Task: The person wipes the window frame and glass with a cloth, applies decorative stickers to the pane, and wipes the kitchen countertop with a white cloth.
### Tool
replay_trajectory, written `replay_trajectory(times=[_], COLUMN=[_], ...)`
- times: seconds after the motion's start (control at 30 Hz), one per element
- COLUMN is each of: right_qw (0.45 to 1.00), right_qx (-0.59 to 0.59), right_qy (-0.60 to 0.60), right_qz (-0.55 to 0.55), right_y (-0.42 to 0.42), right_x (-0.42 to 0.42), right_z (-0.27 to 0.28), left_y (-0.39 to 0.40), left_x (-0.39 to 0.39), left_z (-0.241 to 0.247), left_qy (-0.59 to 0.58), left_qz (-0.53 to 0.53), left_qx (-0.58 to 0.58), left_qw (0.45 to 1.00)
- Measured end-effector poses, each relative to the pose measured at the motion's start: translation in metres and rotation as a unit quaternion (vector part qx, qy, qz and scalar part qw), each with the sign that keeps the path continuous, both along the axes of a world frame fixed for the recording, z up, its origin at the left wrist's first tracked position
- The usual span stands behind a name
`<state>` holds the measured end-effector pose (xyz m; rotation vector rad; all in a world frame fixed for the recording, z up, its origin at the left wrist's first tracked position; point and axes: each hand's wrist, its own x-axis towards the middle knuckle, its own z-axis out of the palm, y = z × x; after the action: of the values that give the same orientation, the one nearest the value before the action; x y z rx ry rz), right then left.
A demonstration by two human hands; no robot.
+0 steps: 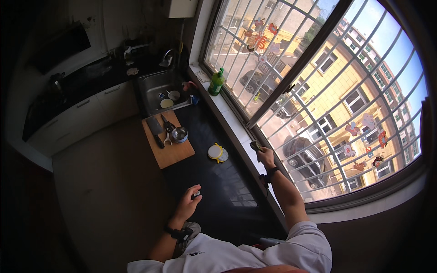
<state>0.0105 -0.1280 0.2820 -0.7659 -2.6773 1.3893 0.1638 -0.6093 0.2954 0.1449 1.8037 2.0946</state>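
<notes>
My right hand [265,157] is stretched out over the white tiled windowsill [240,134], close to the window frame. Its fingers grip a dark greenish cloth or pad [256,146], too small to name exactly. Above the near left edge of the black countertop [218,184] is my left hand [188,204], fingers curved and thumb apart. Something small and dark shows between its thumb and fingers; whether the hand holds it I cannot tell. Between the hands and the sink lies a yellow-rimmed round item with a white disc [215,152].
A wooden cutting board [177,155] carries a cleaver [154,126], kitchen scissors [168,126] and metal bowls [180,134]. Beyond it, the steel sink [146,90] holds dishes. A green pump bottle [216,83] stands on the sill beside the barred window [273,102].
</notes>
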Motion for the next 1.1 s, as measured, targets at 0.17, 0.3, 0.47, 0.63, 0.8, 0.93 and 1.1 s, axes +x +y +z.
replay_trajectory(times=[0.17,0.3,0.47,0.63,0.8,0.93,1.1], right_qw=[0.922,0.792,0.739,0.709,0.738,0.615,0.724], right_qx=[-0.380,-0.605,-0.630,-0.580,-0.517,-0.630,-0.459], right_qy=[-0.072,-0.011,0.200,0.351,0.330,0.368,0.274], right_qz=[0.018,-0.081,-0.130,-0.196,-0.282,-0.298,-0.436], right_y=[-0.169,-0.202,-0.173,-0.190,-0.196,-0.230,-0.251], right_x=[0.147,0.202,0.269,0.323,0.402,0.470,0.535], right_z=[-0.046,-0.005,0.064,0.097,0.034,0.001,-0.012], left_y=[-0.044,-0.036,0.015,0.031,0.032,0.015,-0.001], left_x=[-0.022,-0.049,-0.055,-0.012,0.040,0.070,0.080], left_z=[-0.027,-0.030,-0.002,0.035,0.012,0.001,-0.006], left_qy=[-0.081,-0.037,-0.037,-0.041,-0.063,-0.100,-0.102], left_qz=[-0.036,-0.112,-0.275,-0.386,-0.462,-0.443,-0.389], left_qx=[-0.033,-0.044,-0.046,-0.062,-0.112,-0.119,-0.153], left_qw=[0.995,0.992,0.960,0.919,0.877,0.883,0.903])
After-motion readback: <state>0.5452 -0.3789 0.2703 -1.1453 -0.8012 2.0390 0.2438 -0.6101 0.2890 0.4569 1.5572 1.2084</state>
